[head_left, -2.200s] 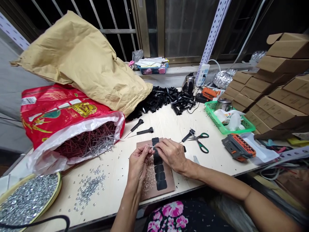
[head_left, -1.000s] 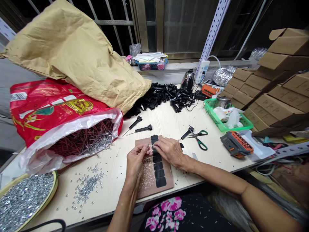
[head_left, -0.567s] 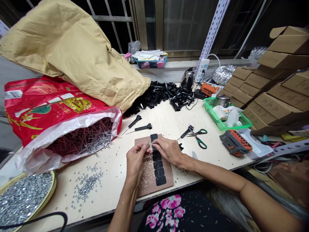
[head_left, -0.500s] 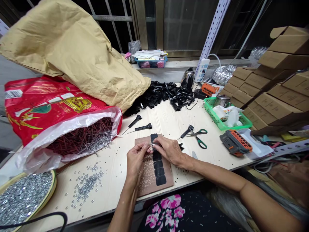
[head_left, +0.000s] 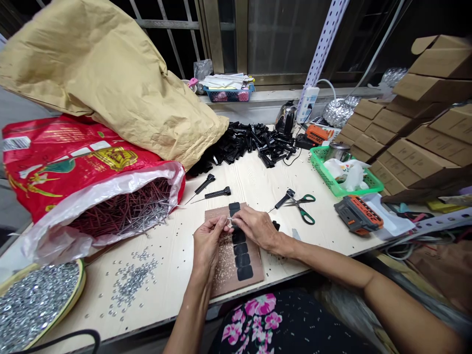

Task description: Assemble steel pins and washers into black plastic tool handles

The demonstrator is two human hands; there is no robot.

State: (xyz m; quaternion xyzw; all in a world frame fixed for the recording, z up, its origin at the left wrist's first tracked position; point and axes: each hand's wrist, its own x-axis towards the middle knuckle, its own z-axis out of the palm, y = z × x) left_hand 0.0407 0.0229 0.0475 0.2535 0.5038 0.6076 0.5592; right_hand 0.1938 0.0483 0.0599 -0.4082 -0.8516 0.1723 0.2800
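Observation:
My left hand and my right hand meet over a brown board, both with fingers pinched. A thin silvery metal pin spans the small gap between their fingertips; its ends are hidden. Down the board runs a column of black rounded-square pads, partly covered by my right hand. Pale crumbs are scattered left of the pads. Beyond the board lie two black-handled tools with thin metal shafts, and a similar black piece touches the green-handled scissors at the right.
A red sack of thin rods lies open at left, under a tan paper bag. Small silvery washers lie loose near a full bowl. Black parts are heaped behind. A green basket, battery and cardboard boxes stand right.
The view has shifted slightly, so the whole scene sits a little higher and further left. Both hands keep their pinch over the board, with only small finger movements.

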